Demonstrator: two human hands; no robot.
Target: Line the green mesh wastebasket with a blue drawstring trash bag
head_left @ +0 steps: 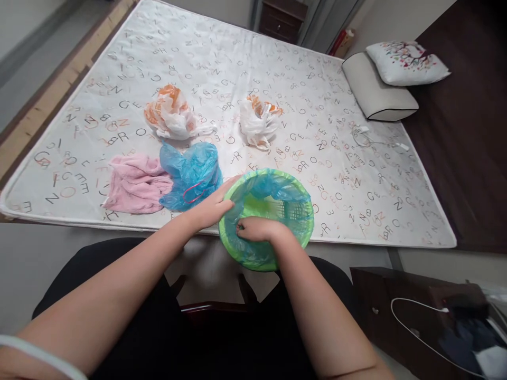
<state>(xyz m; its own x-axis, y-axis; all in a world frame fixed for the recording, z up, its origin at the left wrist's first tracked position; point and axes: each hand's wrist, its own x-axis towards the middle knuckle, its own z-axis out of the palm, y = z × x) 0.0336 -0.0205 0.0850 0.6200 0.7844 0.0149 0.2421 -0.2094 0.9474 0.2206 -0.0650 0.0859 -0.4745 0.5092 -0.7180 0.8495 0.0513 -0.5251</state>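
A round green plastic wastebasket with lattice sides tilts toward me at the mattress edge. Inside it a thin bluish plastic bag lines the wall and laps over the rim. My left hand grips the basket's left rim, thumb on top, with the other fingers partly hidden. My right hand reaches into the basket, fingers curled closed near the lined left wall; whatever they hold, if anything, is hidden. Just left of the basket lies a crumpled blue plastic bag with a pink-red tie, against a pink cloth.
Two crumpled white-and-orange plastic bags rest farther back on the letter-printed mattress. A cushion and a beige bolster lie at right. A cable is nearby. A dark drawer cabinet stands lower right.
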